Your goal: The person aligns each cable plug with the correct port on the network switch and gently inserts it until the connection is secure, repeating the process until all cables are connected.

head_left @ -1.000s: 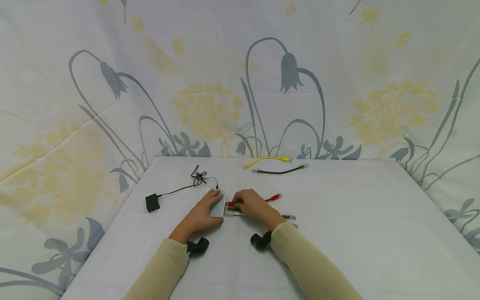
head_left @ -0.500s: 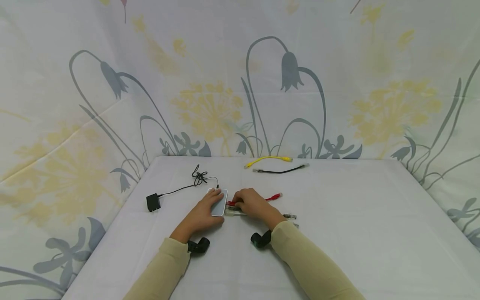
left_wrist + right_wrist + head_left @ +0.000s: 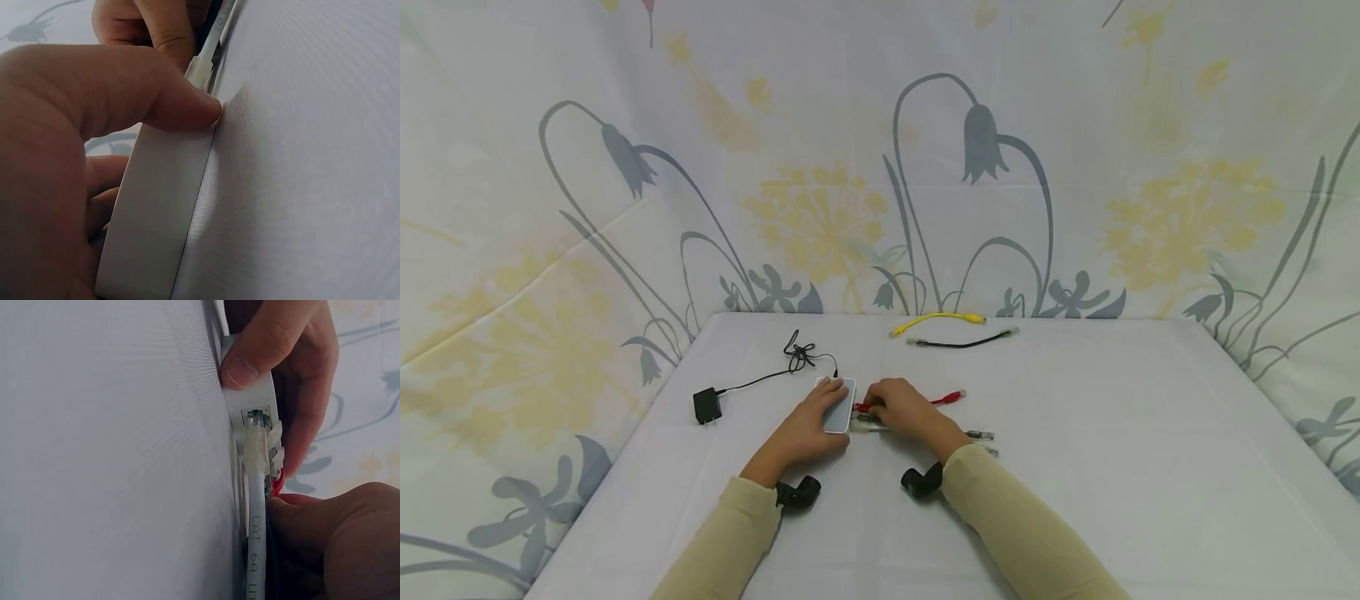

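2 hands (image 3: 806,427) (image 3: 907,412) close together, forearms (image 3: 721,529) slanted inward

A bare left hand (image 3: 59,125) fills the left of the frame, its thumb stretched across a smooth white plastic box (image 3: 153,206) slanting up from the lower edge. Just beyond the thumb, a slim white cable (image 3: 215,37) with a cream plug boot (image 3: 200,70) runs towards the top edge, beside a bent right hand (image 3: 156,25). White cloth (image 3: 319,162) covers the right side.
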